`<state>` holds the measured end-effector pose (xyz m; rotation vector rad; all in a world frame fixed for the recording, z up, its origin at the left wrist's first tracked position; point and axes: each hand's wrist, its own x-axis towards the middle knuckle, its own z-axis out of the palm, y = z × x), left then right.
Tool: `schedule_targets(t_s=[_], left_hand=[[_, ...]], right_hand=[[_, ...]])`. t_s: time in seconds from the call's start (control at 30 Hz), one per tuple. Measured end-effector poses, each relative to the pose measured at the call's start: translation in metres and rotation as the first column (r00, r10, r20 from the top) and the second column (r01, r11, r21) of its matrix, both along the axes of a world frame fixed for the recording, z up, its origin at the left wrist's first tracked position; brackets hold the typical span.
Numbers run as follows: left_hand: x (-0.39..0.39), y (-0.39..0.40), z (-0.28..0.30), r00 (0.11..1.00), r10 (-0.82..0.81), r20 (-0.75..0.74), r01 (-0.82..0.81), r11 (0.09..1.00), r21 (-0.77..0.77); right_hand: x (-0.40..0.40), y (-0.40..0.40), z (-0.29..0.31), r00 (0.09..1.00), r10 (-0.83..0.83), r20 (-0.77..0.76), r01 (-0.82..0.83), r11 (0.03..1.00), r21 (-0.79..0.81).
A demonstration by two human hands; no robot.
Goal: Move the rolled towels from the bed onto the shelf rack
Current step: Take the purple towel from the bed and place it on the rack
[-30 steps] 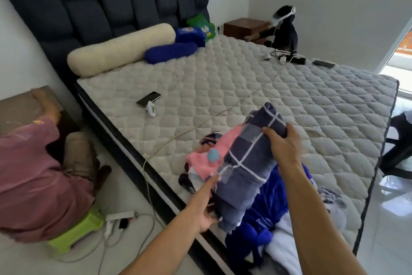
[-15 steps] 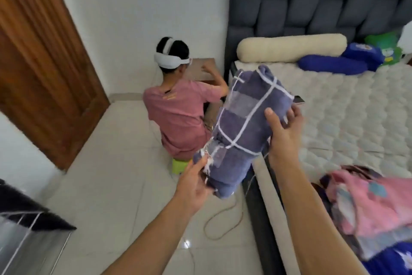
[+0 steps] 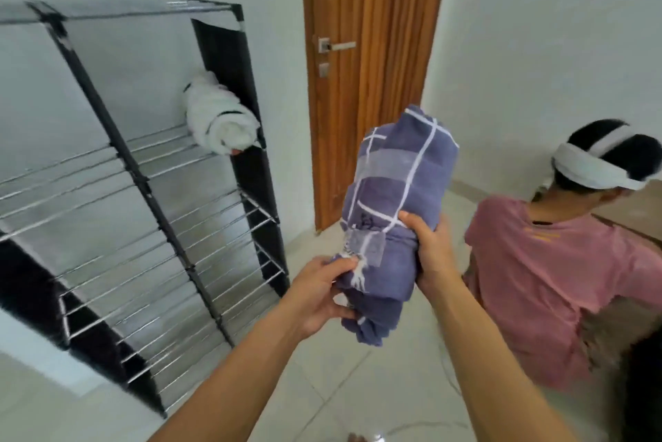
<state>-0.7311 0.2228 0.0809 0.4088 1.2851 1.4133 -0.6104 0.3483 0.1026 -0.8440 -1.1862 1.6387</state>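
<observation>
I hold a rolled purple towel with white grid lines (image 3: 397, 191) upright in front of me, above the floor. My left hand (image 3: 320, 293) grips its lower end. My right hand (image 3: 431, 251) grips its right side, thumb across the front. The black shelf rack with metal rods (image 3: 150, 191) stands to the left against the wall. A rolled white towel (image 3: 220, 119) lies on an upper right shelf of the rack. The bed is out of view.
A wooden door (image 3: 372, 65) with a metal handle is straight ahead, shut. A person in a pink shirt (image 3: 548, 273) sits low on the right, close to my right arm. White tiled floor (image 3: 344, 388) lies between me and the rack.
My view has swung left, from the bed to the door and the rack. Both hands have kept their hold on the purple towel, now carried clear of the bed.
</observation>
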Motion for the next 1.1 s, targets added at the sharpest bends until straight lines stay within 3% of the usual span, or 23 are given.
schedule_targets(t_s=[0.2,0.33,0.47,0.6,0.67,0.87,1.03,1.1], left_hand=[[-0.104,0.031,0.037,0.933,0.203,-0.296,-0.219,0.976,-0.021],[-0.147,0.044,0.056,0.776,0.450,-0.443,-0.479,0.876,0.051],[-0.179,0.040,0.062,0.577,0.672,-0.464,-0.688,0.706,0.166],[-0.215,0.031,0.072,0.478,0.762,-0.437,-0.705,0.630,0.327],[-0.238,0.029,0.073,0.432,0.775,-0.461,-0.714,0.607,0.350],[-0.321,0.034,0.082,0.187,0.721,-0.667,-0.775,0.526,0.350],[-0.382,0.041,0.074,0.184,0.563,-0.806,-0.766,0.596,0.242],[-0.394,0.043,0.062,0.241,0.440,-0.865,-0.747,0.653,0.124]], right_hand=[[-0.129,0.057,0.019,0.974,0.220,0.063,-0.225,0.970,0.091],[-0.208,0.069,0.035,0.926,0.354,0.129,-0.368,0.924,0.105],[-0.273,0.066,0.049,0.855,0.495,0.153,-0.506,0.862,0.041],[-0.330,0.057,0.070,0.795,0.585,0.160,-0.603,0.788,0.120],[-0.362,0.052,0.078,0.764,0.618,0.184,-0.643,0.752,0.146],[-0.468,0.036,0.099,0.673,0.681,0.289,-0.730,0.675,0.108],[-0.518,0.036,0.097,0.627,0.666,0.405,-0.751,0.655,0.086],[-0.524,0.034,0.088,0.573,0.641,0.512,-0.786,0.605,0.122]])
